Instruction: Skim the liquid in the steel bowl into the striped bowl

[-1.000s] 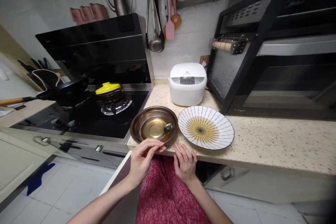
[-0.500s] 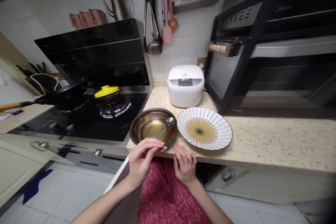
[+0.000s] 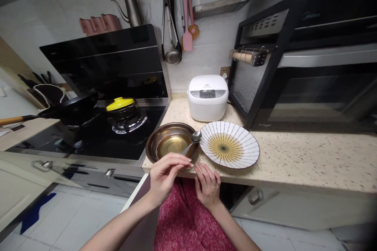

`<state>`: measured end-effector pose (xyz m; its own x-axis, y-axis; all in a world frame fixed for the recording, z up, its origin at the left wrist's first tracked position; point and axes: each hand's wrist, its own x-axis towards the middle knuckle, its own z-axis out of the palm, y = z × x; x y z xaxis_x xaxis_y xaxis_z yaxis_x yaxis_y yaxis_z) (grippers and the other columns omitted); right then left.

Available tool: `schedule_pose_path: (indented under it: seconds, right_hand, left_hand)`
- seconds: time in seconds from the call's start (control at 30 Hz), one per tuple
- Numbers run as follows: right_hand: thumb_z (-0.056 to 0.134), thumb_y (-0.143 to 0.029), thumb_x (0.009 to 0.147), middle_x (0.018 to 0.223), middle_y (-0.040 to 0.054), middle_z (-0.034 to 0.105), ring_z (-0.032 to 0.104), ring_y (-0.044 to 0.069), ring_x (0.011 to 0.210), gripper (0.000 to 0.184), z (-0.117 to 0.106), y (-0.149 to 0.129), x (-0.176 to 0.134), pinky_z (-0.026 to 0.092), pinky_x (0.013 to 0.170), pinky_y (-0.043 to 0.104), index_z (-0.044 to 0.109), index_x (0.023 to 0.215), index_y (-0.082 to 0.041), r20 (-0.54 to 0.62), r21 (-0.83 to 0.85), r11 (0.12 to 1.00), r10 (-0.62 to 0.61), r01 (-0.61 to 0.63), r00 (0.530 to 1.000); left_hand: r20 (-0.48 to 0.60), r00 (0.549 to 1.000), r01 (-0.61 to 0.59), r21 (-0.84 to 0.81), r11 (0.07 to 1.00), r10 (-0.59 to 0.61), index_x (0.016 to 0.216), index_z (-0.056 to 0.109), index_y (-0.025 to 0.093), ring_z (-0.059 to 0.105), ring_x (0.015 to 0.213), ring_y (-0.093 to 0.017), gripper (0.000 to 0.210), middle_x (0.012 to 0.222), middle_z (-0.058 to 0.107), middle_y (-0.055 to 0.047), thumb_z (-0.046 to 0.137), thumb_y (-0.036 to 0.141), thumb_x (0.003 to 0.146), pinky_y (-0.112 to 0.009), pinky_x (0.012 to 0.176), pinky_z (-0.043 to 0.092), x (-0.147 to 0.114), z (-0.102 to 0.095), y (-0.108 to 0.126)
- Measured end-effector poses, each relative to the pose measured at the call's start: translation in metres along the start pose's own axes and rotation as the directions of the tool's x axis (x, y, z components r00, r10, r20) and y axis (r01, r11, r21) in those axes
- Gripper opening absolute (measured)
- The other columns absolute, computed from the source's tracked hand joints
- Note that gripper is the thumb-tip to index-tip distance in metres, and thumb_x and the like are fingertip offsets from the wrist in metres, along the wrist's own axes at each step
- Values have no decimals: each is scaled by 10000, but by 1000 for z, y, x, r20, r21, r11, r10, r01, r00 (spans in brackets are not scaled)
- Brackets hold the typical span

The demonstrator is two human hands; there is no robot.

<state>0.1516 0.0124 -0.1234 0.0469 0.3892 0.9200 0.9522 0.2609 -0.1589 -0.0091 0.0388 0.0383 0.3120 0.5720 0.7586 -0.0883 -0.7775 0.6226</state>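
Note:
My left hand (image 3: pixel 167 178) pinches the handle end of a metal spoon (image 3: pixel 196 137), partly hidden by the fingers. The spoon's head hangs over the right rim of a wide steel bowl (image 3: pixel 152 145), between it and the plate. A little yellowish liquid appears to lie in the bowl's bottom. My right hand (image 3: pixel 207 185) holds nothing; its fingers stretch over the counter's front edge, close to the left fingertips. Just beyond it lies a round plate (image 3: pixel 249 147) with dark radiating lines and a yellow-brown centre.
Behind the plate stands a white rice cooker (image 3: pixel 207 100). On the left, the black stove (image 3: pixel 129 143) carries a pot with a yellow lid (image 3: pixel 120 104) and a dark wok (image 3: pixel 73 108). A black oven (image 3: pixel 321 94) sits at the right. An open drawer (image 3: pixel 138 194) juts out below the bowl.
The left hand has shifted slightly right, carrying the spoon's head from above the bowl to its right rim by the plate. The right hand stays about where it was.

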Motion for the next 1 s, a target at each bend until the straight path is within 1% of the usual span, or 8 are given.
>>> schedule_pose_path:
  seconds: [0.3,0.4,0.47,0.63,0.73,0.87,0.93,1.0]
  right_hand:
    - [510,-226,994,1195,66,769,639,190,1183,434,2,1,-3,302,1139,345,573,1423,-220,0,4,1000,3,-3,1000]
    - [523,-214,972,1215,69,759,615,203,1242,493,3,2,-6,318,1123,343,538,1465,-220,17,-16,1000,-8,8,1000]
    - [526,-209,964,1219,72,757,612,205,1254,488,4,2,-8,321,1123,344,548,1451,-220,19,-21,1000,-6,7,1000]
    - [529,-221,963,1193,61,766,625,197,1243,414,5,2,-8,311,1142,343,598,1371,-231,5,-16,1000,8,-7,1000]
    - [519,-216,964,1186,57,771,634,193,1230,377,5,1,-8,295,1155,345,617,1328,-235,6,-13,1000,11,-11,1000]
    - [485,-208,973,1151,66,780,642,181,1196,350,5,0,-6,296,1150,341,628,1293,-219,-12,-13,1000,13,-14,1000]
    - [458,-208,981,1131,72,781,637,178,1192,356,5,0,-6,300,1146,340,625,1296,-205,-21,-8,1000,9,-9,1000]
    - [440,-206,982,1125,74,779,630,179,1203,375,6,1,-6,305,1141,342,621,1310,-199,-22,-10,1000,4,-4,1000]
  left_hand:
    - [119,989,-96,52,994,89,1015,759,164,757,924,-166,193,969,790,-80,598,63,985,-261,855,622,4,1,-6]
    - [169,976,-149,69,986,136,1036,746,153,762,926,-175,208,972,788,-96,561,64,999,-272,850,629,7,0,-3]
    - [211,964,-184,78,980,164,1068,734,145,762,941,-182,233,987,783,-109,526,59,1008,-286,858,633,7,-1,-4]
    - [329,914,-288,108,952,239,1162,703,127,754,989,-190,274,1041,768,-139,458,95,1044,-294,876,633,1,0,-13]
    - [396,876,-365,175,914,274,1184,697,119,745,1004,-191,297,1053,764,-144,422,151,1076,-291,882,624,-2,0,-16]
    - [492,816,-486,301,820,303,1160,697,110,745,990,-180,334,1050,772,-134,377,177,1096,-269,865,617,2,0,-9]
    - [511,790,-545,335,768,338,1150,695,104,749,972,-179,330,1038,779,-134,377,172,1096,-265,849,618,5,0,-4]
    - [517,773,-577,335,745,367,1142,692,97,755,946,-178,323,1015,784,-134,381,168,1096,-260,830,619,8,0,0]
